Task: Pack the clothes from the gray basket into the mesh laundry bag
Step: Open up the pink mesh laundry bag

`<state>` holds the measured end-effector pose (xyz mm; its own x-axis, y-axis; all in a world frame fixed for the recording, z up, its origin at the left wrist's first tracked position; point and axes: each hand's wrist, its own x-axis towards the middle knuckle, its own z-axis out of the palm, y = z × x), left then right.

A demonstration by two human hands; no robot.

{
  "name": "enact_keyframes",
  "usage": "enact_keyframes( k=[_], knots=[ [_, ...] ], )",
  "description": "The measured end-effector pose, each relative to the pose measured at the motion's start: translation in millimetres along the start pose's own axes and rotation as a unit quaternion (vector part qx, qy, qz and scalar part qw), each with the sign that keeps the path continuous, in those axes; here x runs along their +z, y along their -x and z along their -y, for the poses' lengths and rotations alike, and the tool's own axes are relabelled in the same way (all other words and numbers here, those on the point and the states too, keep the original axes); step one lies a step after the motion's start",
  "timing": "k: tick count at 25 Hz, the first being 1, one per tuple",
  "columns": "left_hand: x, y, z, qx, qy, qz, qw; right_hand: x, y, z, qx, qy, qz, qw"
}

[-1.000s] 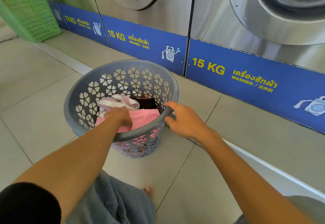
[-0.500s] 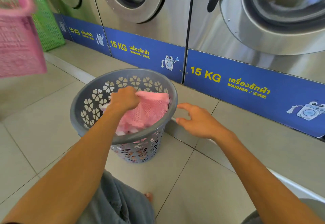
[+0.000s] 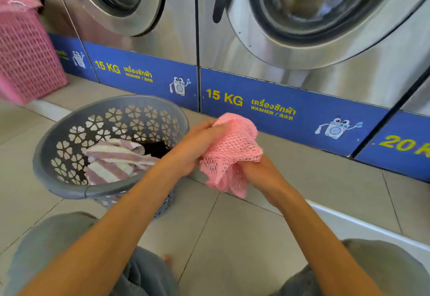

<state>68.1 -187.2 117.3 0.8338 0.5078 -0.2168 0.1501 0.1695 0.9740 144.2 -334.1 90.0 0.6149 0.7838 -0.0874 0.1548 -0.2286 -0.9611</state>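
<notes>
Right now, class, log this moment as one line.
stage: bag out, unopened | hands: left hand and right hand grip mesh laundry bag | gray basket: striped cloth, dark garment inside

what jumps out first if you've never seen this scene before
A crumpled pink mesh laundry bag sits mid-frame, gripped by both the left hand and right hand. Left of it, a round gray plastic basket with flower cutouts holds a striped pink-and-white cloth. Steel washers line the back.

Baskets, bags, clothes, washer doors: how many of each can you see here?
Baskets: 2, the gray basket and a pink basket
Mesh bags: 1, the pink mesh laundry bag
Clothes: 2, a striped cloth and a dark garment
Washer doors: 3
Total: 8
</notes>
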Motion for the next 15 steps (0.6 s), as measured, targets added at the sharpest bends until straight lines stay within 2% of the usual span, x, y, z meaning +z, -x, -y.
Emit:
enact_keyframes(
  k=[3,5,7,8,11,13,15],
  knots=[
    [6,-1,40,-0.089,-0.003,0.125,0.988,-13,15,-42,0.089,0.016,-0.005,0.996],
    [10,5,71,-0.146,0.002,0.166,0.975,-19,26,-64,0.106,-0.022,0.016,0.994],
    [14,13,100,-0.155,-0.069,0.206,0.964,-21,33,-76,0.133,-0.067,0.022,0.989],
    [16,19,109,-0.152,-0.127,0.218,0.956,-21,35,-80,0.159,-0.053,0.021,0.986],
    [19,30,119,-0.145,-0.262,0.162,0.940,-17,37,-77,0.218,0.045,0.000,0.975],
    [14,28,121,-0.140,-0.270,0.107,0.947,-13,33,-74,0.227,0.055,-0.013,0.972],
    [7,29,120,-0.151,-0.214,0.050,0.964,-7,27,-74,0.220,0.036,-0.008,0.975]
  ],
)
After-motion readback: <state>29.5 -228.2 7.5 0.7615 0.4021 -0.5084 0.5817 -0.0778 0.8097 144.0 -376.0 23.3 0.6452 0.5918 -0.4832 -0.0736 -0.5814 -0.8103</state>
